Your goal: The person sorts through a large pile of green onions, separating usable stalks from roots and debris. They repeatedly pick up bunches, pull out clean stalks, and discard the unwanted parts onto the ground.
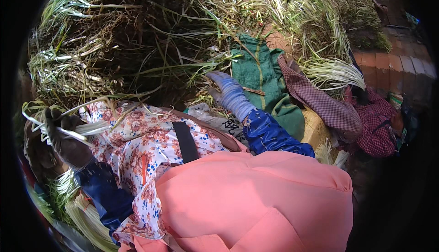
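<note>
My left hand, in a dark soiled glove, is closed around a bunch of pale, thin plant stalks at the far left, beside the floral apron. My right hand, in a light blue knitted glove, reaches out over the edge of the plant heap with its fingers extended. Long green leaves lie just past its fingertips, and a dry stem passes behind it; no held item shows there. A green woven sack lies right of this hand.
A co-worker in a checked sleeve sits at the right, near a bunch of pale stalks. A yellow container stands between us. Tied pale bundles lie at the lower left. Brick paving shows at the upper right.
</note>
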A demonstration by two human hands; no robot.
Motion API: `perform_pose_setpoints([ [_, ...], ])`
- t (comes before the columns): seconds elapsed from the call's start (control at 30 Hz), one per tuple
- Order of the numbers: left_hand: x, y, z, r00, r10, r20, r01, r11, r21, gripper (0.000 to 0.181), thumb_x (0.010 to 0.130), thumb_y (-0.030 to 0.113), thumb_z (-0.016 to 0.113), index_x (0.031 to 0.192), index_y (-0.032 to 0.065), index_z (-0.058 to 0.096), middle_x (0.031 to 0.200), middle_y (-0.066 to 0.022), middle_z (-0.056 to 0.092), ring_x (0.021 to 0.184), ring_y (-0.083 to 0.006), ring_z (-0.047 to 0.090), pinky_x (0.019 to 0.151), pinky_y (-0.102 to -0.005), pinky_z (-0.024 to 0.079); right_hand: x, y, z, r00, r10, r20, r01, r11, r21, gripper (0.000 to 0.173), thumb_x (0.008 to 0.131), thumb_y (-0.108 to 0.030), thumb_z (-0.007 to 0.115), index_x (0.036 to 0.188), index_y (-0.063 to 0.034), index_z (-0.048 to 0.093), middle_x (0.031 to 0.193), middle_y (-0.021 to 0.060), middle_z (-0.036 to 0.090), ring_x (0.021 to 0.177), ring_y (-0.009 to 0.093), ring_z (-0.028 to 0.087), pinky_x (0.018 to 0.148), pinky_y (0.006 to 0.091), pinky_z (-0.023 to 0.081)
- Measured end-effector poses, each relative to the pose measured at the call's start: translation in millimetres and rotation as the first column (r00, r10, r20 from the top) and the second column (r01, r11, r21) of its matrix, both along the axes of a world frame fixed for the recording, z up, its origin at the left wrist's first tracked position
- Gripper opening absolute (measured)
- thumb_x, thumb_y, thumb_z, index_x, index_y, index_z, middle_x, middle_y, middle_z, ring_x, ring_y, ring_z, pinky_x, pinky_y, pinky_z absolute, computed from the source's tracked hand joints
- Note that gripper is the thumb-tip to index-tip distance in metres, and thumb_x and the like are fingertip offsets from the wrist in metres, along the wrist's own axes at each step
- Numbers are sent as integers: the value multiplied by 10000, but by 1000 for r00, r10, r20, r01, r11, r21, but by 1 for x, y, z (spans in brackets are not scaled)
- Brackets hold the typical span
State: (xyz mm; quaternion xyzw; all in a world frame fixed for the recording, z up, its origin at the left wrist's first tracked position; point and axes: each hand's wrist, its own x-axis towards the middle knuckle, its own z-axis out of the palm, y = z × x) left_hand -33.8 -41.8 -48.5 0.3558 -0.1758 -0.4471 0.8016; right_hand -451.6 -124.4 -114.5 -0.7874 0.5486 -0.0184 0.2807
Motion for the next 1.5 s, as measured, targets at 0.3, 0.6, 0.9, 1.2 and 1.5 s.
perform_pose_setpoints([
  [0.3,-69,-14,8,970,-97,-223,96,995,-17,325,848,228,544,1125,71,481,903,-67,570,651,-119,538,561,-212,470,99,-7,53,617,-93,782,-130,967,217,691,744,-309,684,1279,-14,360,1296,135,399,1219,224,360,1008,319,293],
  [0.6,-62,-10,12,981,-44,-187,43,999,-12,311,856,240,543,1087,35,504,840,-40,546,706,-100,515,561,-199,443,130,-12,93,594,-332,733,-406,663,629,237,878,-115,504,1051,38,556,743,60,598,635,80,557,608,193,450],
  [0.9,-27,-38,101,987,79,142,-50,978,-201,307,877,231,501,1129,54,491,1011,-169,575,716,-134,556,596,-236,483,87,-73,75,773,484,-409,-360,867,346,484,812,-154,542,1274,-132,401,933,142,617,890,275,599,843,396,444],
  [1.2,-47,-25,45,977,51,-205,-55,998,-13,341,857,273,548,1109,50,502,820,-70,575,704,-120,552,588,-216,466,227,-157,109,917,397,41,-301,756,-581,200,782,-276,581,948,-174,623,856,91,594,801,277,583,712,373,470],
  [1.5,-48,-14,34,954,-41,-296,31,999,-37,314,869,275,527,1098,62,494,816,-56,559,640,-108,518,542,-194,464,257,-206,82,960,276,55,-210,831,-515,310,765,-324,613,1000,-121,607,955,93,589,873,257,577,803,361,448],
])
